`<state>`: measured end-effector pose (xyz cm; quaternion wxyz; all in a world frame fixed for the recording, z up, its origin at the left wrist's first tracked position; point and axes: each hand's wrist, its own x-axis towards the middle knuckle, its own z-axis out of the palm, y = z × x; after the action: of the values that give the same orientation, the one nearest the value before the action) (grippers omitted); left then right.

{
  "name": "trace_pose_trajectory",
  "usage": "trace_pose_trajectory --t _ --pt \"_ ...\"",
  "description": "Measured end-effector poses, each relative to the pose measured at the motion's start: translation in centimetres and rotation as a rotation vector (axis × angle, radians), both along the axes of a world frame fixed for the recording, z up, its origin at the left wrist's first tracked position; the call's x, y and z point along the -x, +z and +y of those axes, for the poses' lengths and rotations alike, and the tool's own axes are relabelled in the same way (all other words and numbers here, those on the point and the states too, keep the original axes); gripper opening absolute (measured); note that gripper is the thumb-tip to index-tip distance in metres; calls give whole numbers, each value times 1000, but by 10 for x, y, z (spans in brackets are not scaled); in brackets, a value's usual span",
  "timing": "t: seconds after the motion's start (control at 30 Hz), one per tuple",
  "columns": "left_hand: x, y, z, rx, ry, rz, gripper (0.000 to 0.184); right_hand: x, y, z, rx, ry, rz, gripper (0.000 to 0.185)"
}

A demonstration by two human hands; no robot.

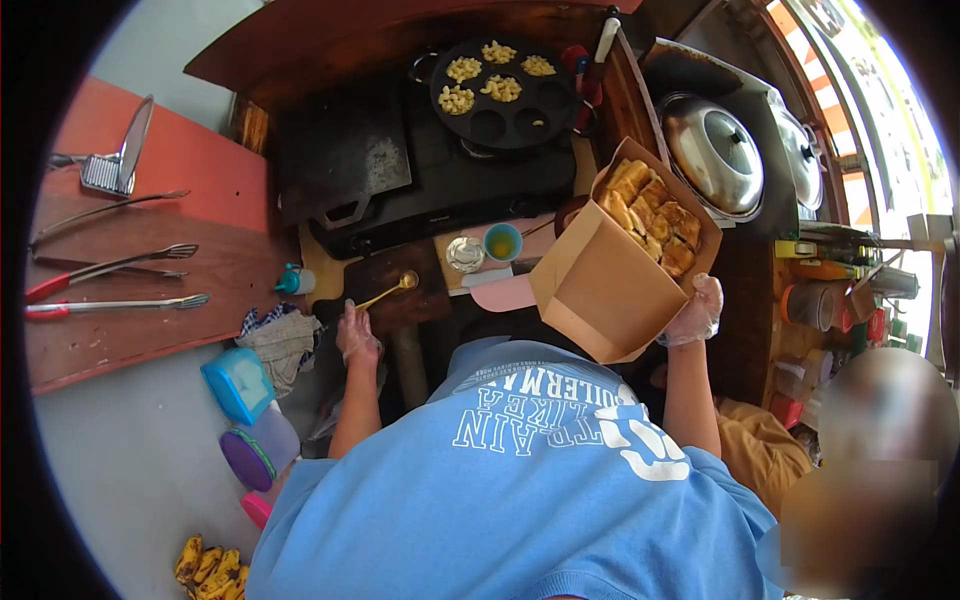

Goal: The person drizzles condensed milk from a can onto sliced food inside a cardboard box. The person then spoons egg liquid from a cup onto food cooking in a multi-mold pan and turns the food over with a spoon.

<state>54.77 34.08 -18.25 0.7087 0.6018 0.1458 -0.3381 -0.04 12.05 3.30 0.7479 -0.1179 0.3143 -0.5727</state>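
My right hand (697,312), in a clear plastic glove, grips the near right side of an open brown cardboard box (610,300). Browned, sliced pieces of food (655,220) fill the far part of this box, and its lid flap folds toward my body. On the left, my gloved left hand (358,338) has its fingers at the handle end of a gold spoon (385,292). The bowl of that spoon is over a dark wooden board (400,265). Beyond the board are a blue cup (502,242) with yellowish liquid and a foil-like round container (465,254).
A round molded pan (505,125) on the stove holds several heaps of pale food pieces. Left of it lies a black griddle (345,150). Tongs (120,265) rest on the left wooden shelf. Lidded steel pots (712,155) stand right; a person (765,445) is at lower right.
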Motion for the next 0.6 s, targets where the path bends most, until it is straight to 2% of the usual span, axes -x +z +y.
trace_pose_trajectory --t 0.03,0.1,0.13,0.2,0.23,0.3,0.37,0.43,0.47,0.5,0.53,0.6 --pt "5 13 0 -1 -11 -1 45 4 1 4 14 -17 -12 55" --pt "17 39 0 -313 -34 -141 48 10 2 10 7 -74 13 55" --pt "21 27 8 -313 -48 -143 48 12 2 13 16 -85 11 59" --pt "31 4 15 -385 -27 -892 57 16 3 20 23 -114 11 62" --pt "41 17 3 -378 -44 -894 57 17 4 23 30 -108 -9 62" --pt "75 39 -23 -381 -716 -1059 73 17 12 28 32 -109 -24 63" --pt "114 20 -66 -205 -855 -1211 87 11 22 31 -21 -122 20 43" --pt "149 28 -101 -270 -910 -1122 96 18 9 34 -81 -221 7 38" --pt "159 16 -115 -253 -915 -1127 96 20 6 34 -103 -277 1 36" --pt "169 -3 -128 -227 -848 -1019 94 23 3 34 -124 -332 -4 34" --pt "177 -7 -140 -200 -784 -908 93 21 6 33 -53 -362 -69 31" --pt "181 -1 -153 -250 -779 -916 88 19 18 35 34 -403 -126 29"
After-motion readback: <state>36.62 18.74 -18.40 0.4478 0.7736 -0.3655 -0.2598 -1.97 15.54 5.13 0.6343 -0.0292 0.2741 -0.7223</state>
